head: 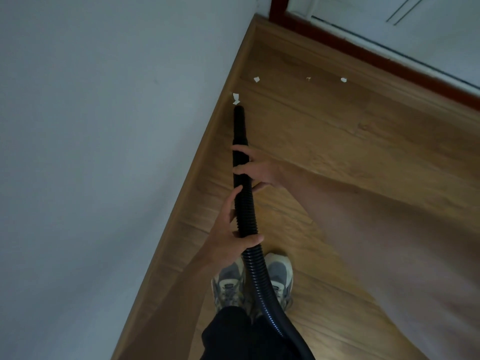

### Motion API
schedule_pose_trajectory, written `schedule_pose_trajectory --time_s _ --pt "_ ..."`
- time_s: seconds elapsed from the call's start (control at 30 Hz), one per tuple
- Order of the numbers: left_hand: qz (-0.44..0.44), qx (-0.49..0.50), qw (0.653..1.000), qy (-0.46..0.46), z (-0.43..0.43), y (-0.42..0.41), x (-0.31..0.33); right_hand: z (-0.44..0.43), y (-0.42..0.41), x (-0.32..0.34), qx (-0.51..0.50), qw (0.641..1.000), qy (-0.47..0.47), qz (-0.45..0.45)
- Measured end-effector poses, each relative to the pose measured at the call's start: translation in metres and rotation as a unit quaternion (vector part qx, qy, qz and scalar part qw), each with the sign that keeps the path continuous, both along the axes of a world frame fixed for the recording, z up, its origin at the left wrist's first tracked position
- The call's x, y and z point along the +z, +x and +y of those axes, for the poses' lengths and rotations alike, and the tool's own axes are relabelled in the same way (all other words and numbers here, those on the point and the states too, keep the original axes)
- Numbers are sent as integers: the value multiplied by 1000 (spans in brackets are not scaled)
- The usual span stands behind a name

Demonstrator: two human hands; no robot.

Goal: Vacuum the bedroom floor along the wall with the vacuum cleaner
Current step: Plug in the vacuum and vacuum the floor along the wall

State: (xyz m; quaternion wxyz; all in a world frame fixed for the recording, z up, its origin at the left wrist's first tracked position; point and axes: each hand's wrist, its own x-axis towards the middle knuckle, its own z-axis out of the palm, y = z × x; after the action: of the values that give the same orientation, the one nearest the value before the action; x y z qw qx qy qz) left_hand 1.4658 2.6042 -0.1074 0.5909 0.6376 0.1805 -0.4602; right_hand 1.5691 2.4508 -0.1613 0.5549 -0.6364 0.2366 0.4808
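While gripped by both hands, slanting down to the wood floor [337, 141], close beside the skirting board [181, 211] under the grey wall [91, 126]: black ribbed hose [242, 178]. Open tip just short of a white paper scrap [235, 98]; touching or not, cannot tell. Nearer the tip, right hand [255, 170], fingers curled over the ribs, thumb underneath. Further back, left hand [228, 237], thumb laid across the hose, fingers wrapped behind it, forefinger stretched along it. Behind the left hand, bending down between two grey shoes [227, 284] and past dark trousers [233, 333], then out of the bottom edge. Further on the floor, in a row and well apart: second scrap [257, 79], small brownish crumb [308, 78], third scrap [343, 79]. Beyond these, dark red threshold [363, 48], with paler flooring behind it.
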Motion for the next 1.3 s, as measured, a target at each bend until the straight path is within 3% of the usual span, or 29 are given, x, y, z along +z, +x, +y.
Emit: schedule_pose_trajectory --time_s 0.73,1.3 --pt "-33 -33 999 25 -20 18 -28 -16 20 -18 -28 999 19 0" --pt "0 -35 999 -13 -47 40 -32 -50 29 -24 -82 997 -3 -12"
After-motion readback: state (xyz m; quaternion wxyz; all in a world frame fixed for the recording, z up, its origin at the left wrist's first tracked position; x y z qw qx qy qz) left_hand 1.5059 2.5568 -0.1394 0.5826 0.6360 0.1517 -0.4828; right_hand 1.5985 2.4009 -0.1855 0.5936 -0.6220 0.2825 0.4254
